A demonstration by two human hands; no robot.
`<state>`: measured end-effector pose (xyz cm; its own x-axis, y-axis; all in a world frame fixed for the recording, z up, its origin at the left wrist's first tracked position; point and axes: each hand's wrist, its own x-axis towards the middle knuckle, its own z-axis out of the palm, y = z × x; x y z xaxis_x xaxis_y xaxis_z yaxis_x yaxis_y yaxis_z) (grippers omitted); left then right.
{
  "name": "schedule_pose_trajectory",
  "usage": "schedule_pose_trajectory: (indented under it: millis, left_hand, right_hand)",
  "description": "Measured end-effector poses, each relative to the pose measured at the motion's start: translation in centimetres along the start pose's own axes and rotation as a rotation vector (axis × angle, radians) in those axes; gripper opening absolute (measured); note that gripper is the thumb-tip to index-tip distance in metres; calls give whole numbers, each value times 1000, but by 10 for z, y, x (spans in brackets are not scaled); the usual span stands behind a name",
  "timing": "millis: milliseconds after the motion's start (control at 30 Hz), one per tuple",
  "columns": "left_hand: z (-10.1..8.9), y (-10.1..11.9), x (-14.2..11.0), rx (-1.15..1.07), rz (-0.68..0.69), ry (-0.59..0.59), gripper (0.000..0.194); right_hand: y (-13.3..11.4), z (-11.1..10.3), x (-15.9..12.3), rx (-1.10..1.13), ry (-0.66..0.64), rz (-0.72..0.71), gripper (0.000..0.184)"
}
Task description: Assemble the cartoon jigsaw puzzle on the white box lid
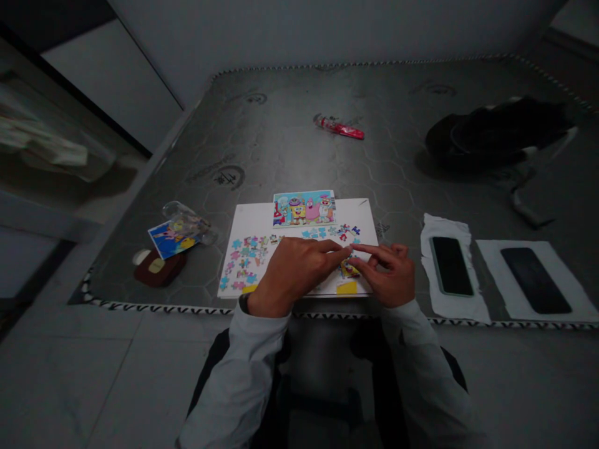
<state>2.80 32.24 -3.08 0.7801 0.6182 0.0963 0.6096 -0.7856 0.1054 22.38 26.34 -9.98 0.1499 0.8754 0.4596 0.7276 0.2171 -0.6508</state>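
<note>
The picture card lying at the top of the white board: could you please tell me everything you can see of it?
The picture card is a thin, rectangular printed card or sheet showing a row of colourful cartoon characters against a mainly blue background. It lies flat and slightly askew, its lower part resting over the top edge of the white board, while its upper part extends onto the grey surface. It looks undamaged. Neither the left hand nor the right hand touches it.
</note>
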Motion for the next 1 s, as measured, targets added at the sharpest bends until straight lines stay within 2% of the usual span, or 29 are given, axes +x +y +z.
schedule_pose_trajectory:
  millis: [200,300,1000]
  left_hand:
    - [3,-3,-1,52,37,151,24]
    - [2,-5,-1,40,39,182,18]
    - [-2,-6,-3,7,69,63,19]
  right_hand:
    - [4,-1,-1,-17,29,-72,26]
    - [4,0,-1,-24,44,-92,24]
    - [2,-2,0,-42,26,-214,13]
